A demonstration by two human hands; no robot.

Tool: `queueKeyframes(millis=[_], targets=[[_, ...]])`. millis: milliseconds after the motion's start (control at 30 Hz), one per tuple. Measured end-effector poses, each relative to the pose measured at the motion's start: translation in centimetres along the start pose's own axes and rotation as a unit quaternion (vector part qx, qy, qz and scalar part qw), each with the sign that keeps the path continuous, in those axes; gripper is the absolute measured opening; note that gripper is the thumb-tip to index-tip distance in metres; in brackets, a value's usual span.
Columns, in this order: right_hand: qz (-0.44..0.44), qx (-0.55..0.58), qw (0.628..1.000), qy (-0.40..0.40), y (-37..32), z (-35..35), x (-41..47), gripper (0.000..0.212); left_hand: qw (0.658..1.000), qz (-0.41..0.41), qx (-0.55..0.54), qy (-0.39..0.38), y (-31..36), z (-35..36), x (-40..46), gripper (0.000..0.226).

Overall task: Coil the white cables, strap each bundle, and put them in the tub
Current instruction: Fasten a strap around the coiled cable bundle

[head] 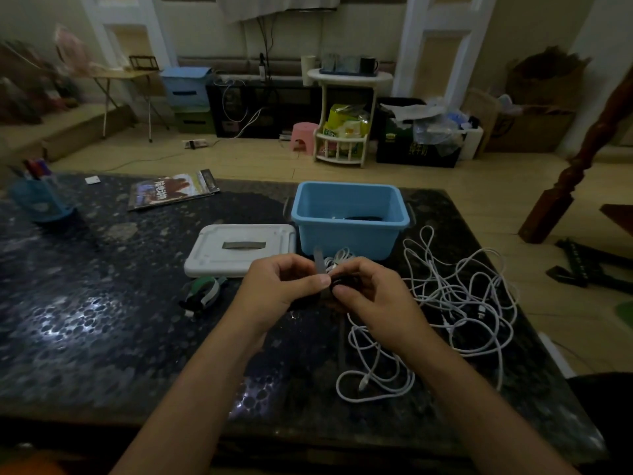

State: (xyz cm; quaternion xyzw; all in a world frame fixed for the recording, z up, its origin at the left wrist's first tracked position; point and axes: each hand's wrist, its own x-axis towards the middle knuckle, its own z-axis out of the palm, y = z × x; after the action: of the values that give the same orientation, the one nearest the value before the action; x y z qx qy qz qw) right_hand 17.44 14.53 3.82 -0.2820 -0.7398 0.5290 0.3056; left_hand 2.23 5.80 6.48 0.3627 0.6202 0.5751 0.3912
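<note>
The dark speckled table (102,303) carries everything. On its right side sprawls a loose tangle of white cables (459,296), reaching from beside the tub to the near edge; how many cables it holds cannot be told. 1 blue tub (349,231) stands at the far middle, something dark and a bit of white showing inside. 1 white lid (239,252) lies flat touching the tub's left side. 1 magazine (171,193) and 1 blue pen cup (37,204) sit far left. 1 roll of straps (202,293) lies just left of the hands.

Above the table, in front of the tub, both hands meet on 1 coiled bundle (337,262). The left hand (284,286) pinches a grey strap (320,265) standing up beside the coil. The right hand (370,296) curls round the bundle's dark wrapped part.
</note>
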Motion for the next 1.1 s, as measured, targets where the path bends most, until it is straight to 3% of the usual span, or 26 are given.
queueKeyframes(millis=[433,600,733,900,1100], targets=[[-0.059,-0.07,0.996,0.004,-0.4,-0.1,-0.1,0.028,0.998,-0.019,0.058,-0.005,-0.3,-0.7,0.0,0.014],[0.039,-0.014,0.999,-0.001,-0.2,0.3,0.5,0.031,0.996,0.046,0.064,0.051,-0.1,-0.6,-0.1,0.022],[0.159,0.128,0.979,0.016,-1.3,0.8,0.2,0.027,0.981,0.118,0.141,0.066,0.0,-0.5,-0.1,0.023],[0.113,0.163,0.98,0.035,-1.0,1.0,0.1,0.016,0.979,0.113,0.163,0.052,-0.3,-0.5,-0.1,0.02],[0.041,0.085,0.995,0.019,-0.1,0.7,0.2,0.019,0.984,0.086,0.148,0.038,-0.2,-0.7,-0.1,0.019]])
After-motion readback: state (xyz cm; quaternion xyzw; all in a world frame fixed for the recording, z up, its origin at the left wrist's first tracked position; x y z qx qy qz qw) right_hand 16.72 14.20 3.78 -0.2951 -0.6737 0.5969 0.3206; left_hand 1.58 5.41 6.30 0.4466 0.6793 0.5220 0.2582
